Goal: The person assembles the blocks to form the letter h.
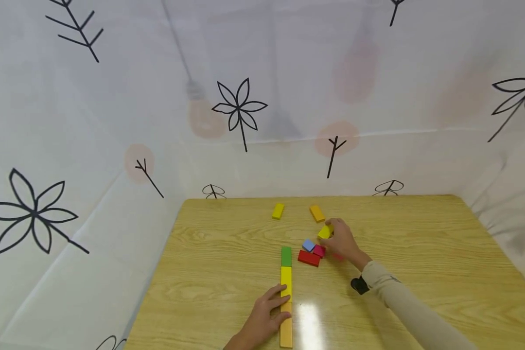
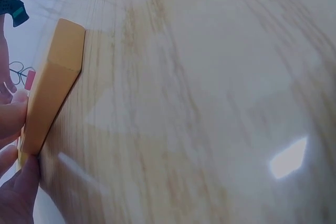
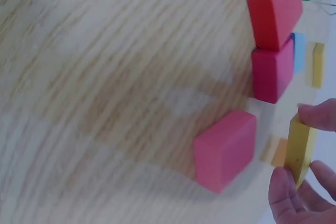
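My right hand (image 1: pixel 343 242) pinches a yellow block (image 3: pixel 299 148) between thumb and fingers, above the far right part of the table. Close by it lie a red block (image 1: pixel 308 258), a magenta block (image 1: pixel 319 251), a small blue block (image 1: pixel 308 245) and a pink block (image 3: pixel 226 150), partly hidden by the hand in the head view. A straight row runs towards me: green block (image 1: pixel 286 256), yellow block (image 1: pixel 286 275), then orange block (image 1: pixel 286 335) nearest. My left hand (image 1: pixel 261 315) rests its extended fingers on the row from the left, touching the yellow and orange pieces.
Farther back on the wooden table (image 1: pixel 210 253) lie another yellow block (image 1: pixel 278 211) and an orange block (image 1: pixel 317 214). A white patterned cloth (image 1: pixel 288 165) rises behind the table and along both its sides.
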Available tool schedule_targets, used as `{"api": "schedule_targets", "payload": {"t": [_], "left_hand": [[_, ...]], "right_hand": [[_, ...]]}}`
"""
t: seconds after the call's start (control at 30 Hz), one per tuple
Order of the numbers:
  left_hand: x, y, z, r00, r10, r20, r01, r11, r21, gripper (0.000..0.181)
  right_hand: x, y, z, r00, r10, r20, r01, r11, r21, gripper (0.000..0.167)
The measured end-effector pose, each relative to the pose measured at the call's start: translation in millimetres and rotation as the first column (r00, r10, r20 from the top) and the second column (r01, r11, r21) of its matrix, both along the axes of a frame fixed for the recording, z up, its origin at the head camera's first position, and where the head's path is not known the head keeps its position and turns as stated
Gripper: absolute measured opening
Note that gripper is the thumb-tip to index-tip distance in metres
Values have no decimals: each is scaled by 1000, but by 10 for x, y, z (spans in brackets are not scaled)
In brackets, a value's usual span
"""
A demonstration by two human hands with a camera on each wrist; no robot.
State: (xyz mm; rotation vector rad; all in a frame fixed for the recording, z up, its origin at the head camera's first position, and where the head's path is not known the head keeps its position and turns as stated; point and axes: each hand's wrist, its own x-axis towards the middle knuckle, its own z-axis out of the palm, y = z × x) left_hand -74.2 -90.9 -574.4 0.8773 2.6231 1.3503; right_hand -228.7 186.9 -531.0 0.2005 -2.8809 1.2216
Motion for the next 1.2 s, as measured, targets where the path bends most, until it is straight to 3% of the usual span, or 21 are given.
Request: {"api": "schedule_targets", "payload": {"t": [0.27,0.6,0.93,1.2], "left_hand": [[7,-14,5,1000,2,-21,-2,1000,28,41],[22,-10,2,1000,-14,-14,15,999,50,40],[35,-14,-56,1000,-2,-26,2,999,36,41],[12,-5,-33,999,-3,-49,5,999,34,39]], "right_hand": [[-24,-77,71,994,96,-56,-94,995,31,57],[-3,-220,199,983,174,-53,-173,985,24,53],[-11,-344,171,976,218,-20,-218,976,-7,52],[-36,-406,166,967,250,-58,-249,968,15,50]]}}
